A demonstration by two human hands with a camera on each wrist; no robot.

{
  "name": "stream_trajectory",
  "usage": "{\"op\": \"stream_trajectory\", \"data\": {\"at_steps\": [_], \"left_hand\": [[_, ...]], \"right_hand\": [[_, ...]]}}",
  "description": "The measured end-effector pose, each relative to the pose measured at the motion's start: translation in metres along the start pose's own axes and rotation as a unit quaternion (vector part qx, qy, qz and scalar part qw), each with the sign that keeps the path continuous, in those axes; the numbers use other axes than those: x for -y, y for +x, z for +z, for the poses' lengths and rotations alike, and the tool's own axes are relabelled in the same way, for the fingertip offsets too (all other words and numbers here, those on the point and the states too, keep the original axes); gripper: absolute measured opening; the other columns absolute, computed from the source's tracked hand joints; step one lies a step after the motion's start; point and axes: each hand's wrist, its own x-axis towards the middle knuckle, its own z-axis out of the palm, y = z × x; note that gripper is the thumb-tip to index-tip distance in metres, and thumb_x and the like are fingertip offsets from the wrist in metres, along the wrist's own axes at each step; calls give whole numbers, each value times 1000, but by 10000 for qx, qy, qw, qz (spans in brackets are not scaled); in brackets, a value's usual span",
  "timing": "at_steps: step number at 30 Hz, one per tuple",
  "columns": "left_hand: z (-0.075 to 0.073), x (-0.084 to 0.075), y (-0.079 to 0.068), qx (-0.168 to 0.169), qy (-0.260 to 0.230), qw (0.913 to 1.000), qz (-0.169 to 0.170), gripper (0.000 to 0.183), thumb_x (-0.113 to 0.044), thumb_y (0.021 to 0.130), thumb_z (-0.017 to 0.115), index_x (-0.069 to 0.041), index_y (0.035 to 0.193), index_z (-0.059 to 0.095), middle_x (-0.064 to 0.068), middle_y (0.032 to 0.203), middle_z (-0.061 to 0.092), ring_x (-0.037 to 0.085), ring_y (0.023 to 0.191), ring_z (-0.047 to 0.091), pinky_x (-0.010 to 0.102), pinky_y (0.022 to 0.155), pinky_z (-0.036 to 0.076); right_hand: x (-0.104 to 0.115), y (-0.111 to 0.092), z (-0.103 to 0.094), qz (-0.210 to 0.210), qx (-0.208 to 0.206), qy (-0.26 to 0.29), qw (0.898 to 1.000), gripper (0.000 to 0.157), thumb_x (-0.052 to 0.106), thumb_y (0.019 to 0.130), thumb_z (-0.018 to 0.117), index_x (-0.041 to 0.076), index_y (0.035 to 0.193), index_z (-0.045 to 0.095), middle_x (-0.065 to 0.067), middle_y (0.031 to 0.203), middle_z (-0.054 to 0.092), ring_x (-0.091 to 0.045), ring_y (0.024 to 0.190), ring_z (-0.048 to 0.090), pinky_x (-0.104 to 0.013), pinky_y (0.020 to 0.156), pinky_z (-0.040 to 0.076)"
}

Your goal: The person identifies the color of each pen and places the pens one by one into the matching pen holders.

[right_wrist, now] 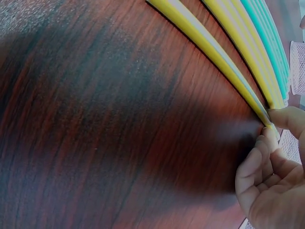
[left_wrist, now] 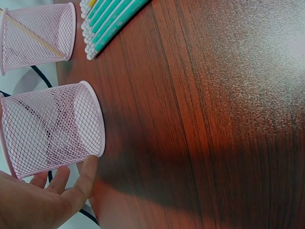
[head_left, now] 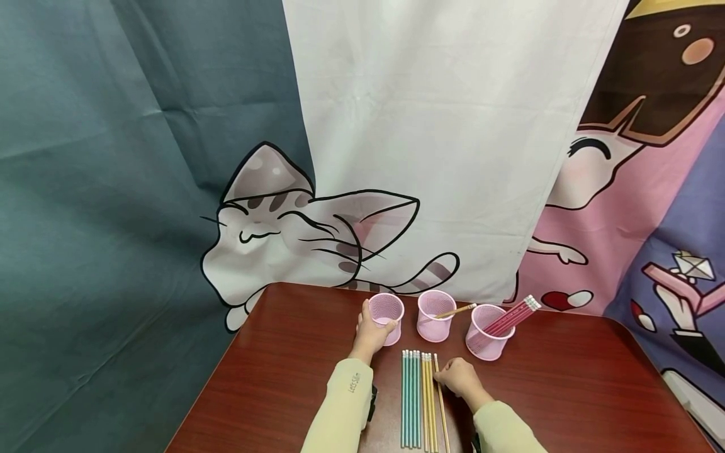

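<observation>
My left hand (head_left: 370, 333) grips the leftmost pink mesh pen cup (left_wrist: 52, 129), fingers along its outer side and thumb at its front. This cup stands upright with no pencils in it. My right hand (head_left: 460, 379) pinches a single yellow pencil (head_left: 443, 412) near its eraser end, between thumb and fingers. That pencil lies along the table, slightly apart from a row of yellow pencils (head_left: 428, 402). Left of them lie several green pencils (head_left: 410, 399) side by side, erasers pointing away from me.
A middle pink mesh cup (head_left: 433, 332) holds one yellow pencil (head_left: 463, 309) leaning right. The right mesh cup (head_left: 488, 352) holds several red pencils (head_left: 512, 316). The cups stand near the back edge of the brown wooden table (head_left: 283, 371), before a printed curtain (head_left: 453, 157).
</observation>
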Motion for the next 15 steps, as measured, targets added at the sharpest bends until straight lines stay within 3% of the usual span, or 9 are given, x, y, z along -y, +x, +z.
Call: {"op": "stream_trajectory", "data": {"at_steps": [6,15], "left_hand": [[1,1,1,-4,-19,10000,-10,92,-24,72,78,-7,144,23,26,131,39,47,116,39,57,92,36],[0,0,0,-5,-21,10000,-2,92,-25,72,78,-7,144,23,26,132,39,48,116,39,57,92,36]], "right_hand": [[0,0,1,50,-43,-127,9999,23,19,69,71,10,57,53,1,54,50,-13,36,47,-27,37,42],[2,-2,0,-108,-285,-448,9985,24,20,66,70,11,52,52,3,52,47,-15,51,42,-31,50,38]]}}
